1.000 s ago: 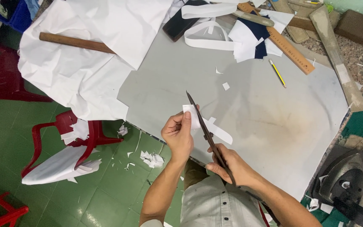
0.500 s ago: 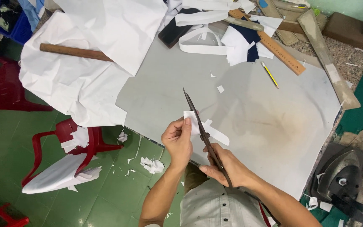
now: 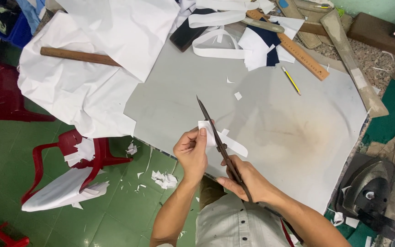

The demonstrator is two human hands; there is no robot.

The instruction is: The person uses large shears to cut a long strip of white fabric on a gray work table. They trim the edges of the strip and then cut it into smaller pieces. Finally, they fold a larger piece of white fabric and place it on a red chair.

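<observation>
Scissors (image 3: 216, 135) clamped in right hand (image 3: 248, 180), white scrap (image 3: 206, 130) pinched by left hand (image 3: 191, 153) beside blades.

left hand (image 3: 191, 153): pinches white strip (image 3: 220, 137) | right hand (image 3: 245, 180): holds scissors (image 3: 218, 139)

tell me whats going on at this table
A person is cutting a small white piece of fabric with long dark scissors. The left hand pinches the piece, the right hand works the scissors. This happens over a grey table, with white cloth heaped to the left.
</observation>
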